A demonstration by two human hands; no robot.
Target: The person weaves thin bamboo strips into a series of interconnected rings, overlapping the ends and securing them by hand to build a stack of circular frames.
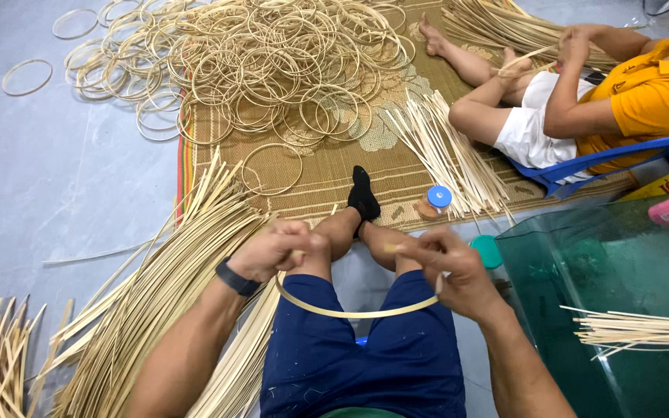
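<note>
You had the thin pale bamboo strip (354, 312) bowed over your blue-shorted lap (365, 348), left hand (276, 249) and right hand (447, 267) pinched shut on its ends; even tension seemed wisest to avoid kinking.

The woven mat (327, 166) lies on the floor (56, 186) ahead of the seated person's knees. On the mat's far end sits a heap of bamboo rings (257, 62), spilling off its left edge. A bundle of short sticks (447, 155) lies on its right part, with a small lidded jar (437, 200) at the near edge. Long strips (172, 286) fan out left of the mat's near corner. A second person (582, 101) sits at its right edge. Near of the mat, the left hand (276, 249) and right hand (447, 267) hold a bent strip (354, 312) over the lap.
</note>
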